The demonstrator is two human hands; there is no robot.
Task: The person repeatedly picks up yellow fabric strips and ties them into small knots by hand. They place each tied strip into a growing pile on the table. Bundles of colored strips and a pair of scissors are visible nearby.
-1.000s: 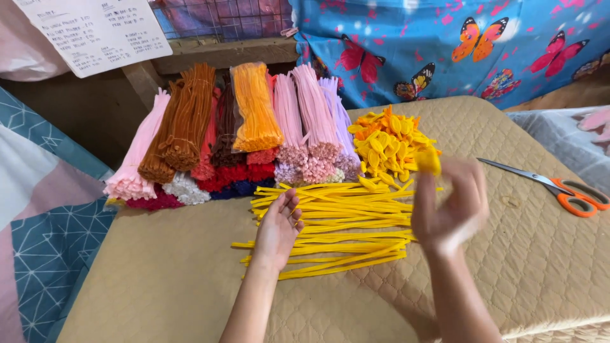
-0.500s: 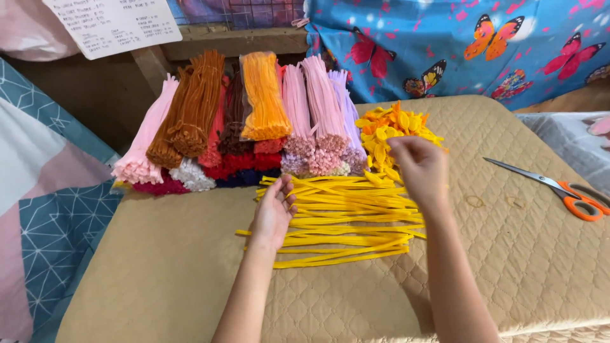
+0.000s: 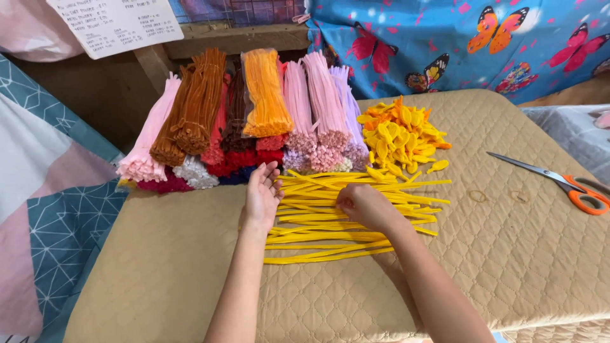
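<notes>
Mid-bench, right hand (image 3: 363,204) closes on yellow pipe cleaners (image 3: 356,213) (loose pile); left hand (image 3: 262,194) rests open, holding nothing.

Orange-handled scissors (image 3: 559,183) lie at the right of the quilted tabletop (image 3: 508,267); a butterfly-print cloth (image 3: 457,44) hangs behind, with perhaps two rubber bands (image 3: 476,196) nearby.

Bright, even daylight (soft shadows), sharp.

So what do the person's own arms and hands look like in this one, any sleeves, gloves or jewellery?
Both forearms are bare as far as the frame shows, with no sleeve in view. The left hand and the right hand wear no gloves. No ring, bracelet or watch can be seen on the fingers or wrists, and no markings show. Nails are too small to judge.
</notes>
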